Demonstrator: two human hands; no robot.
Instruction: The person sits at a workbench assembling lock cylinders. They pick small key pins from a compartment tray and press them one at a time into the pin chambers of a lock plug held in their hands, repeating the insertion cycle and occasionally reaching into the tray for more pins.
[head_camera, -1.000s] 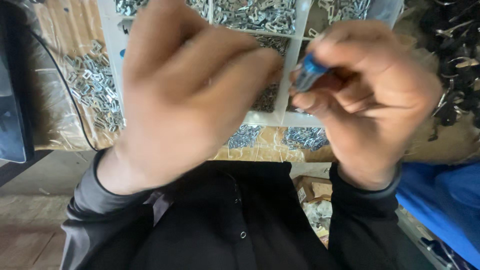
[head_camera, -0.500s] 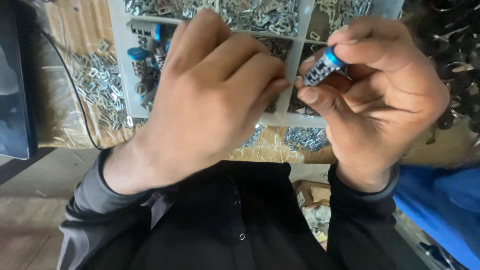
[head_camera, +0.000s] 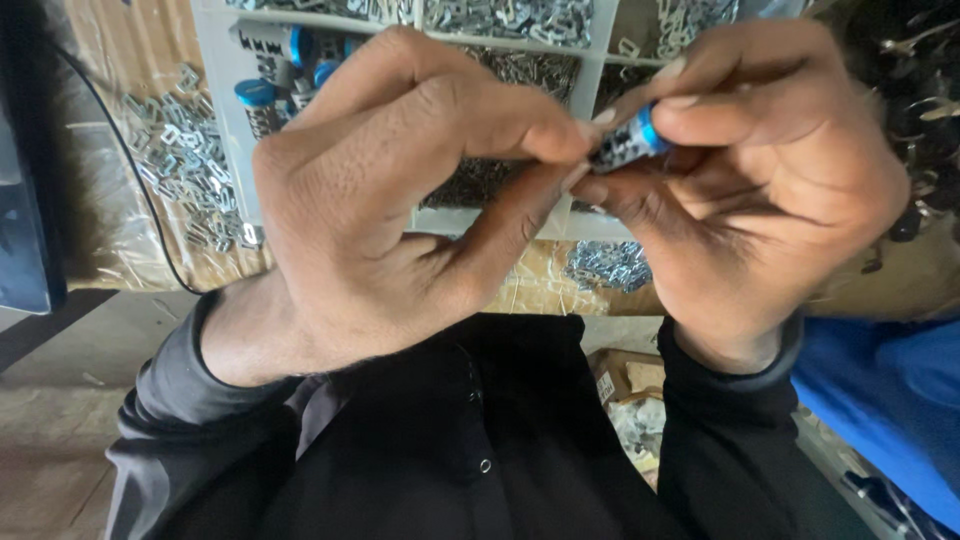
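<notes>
Both hands are raised close to the camera over a white compartment tray (head_camera: 232, 170). My right hand (head_camera: 770, 190) pinches a small dark cylinder with a blue end (head_camera: 628, 142) between thumb and fingers. My left hand (head_camera: 400, 200) meets it from the left, its thumb and forefinger tips pressed against the cylinder's dark end. The part of the cylinder inside the fingers is hidden. Similar blue-capped cylinders (head_camera: 272, 72) lie in the tray's upper left compartment.
The tray's other compartments hold several small metal parts (head_camera: 500, 18). Loose metal clips (head_camera: 180, 150) lie on cardboard to the tray's left, more (head_camera: 605, 265) below it. A dark pile (head_camera: 920, 90) sits at the right, blue fabric (head_camera: 880, 400) lower right, a cable (head_camera: 140, 200) at left.
My left hand has closed in on the cylinder, its fingertips now touching the dark end. Both hands shifted slightly lower and nearer; the blue-capped cylinders in the tray have come into view.
</notes>
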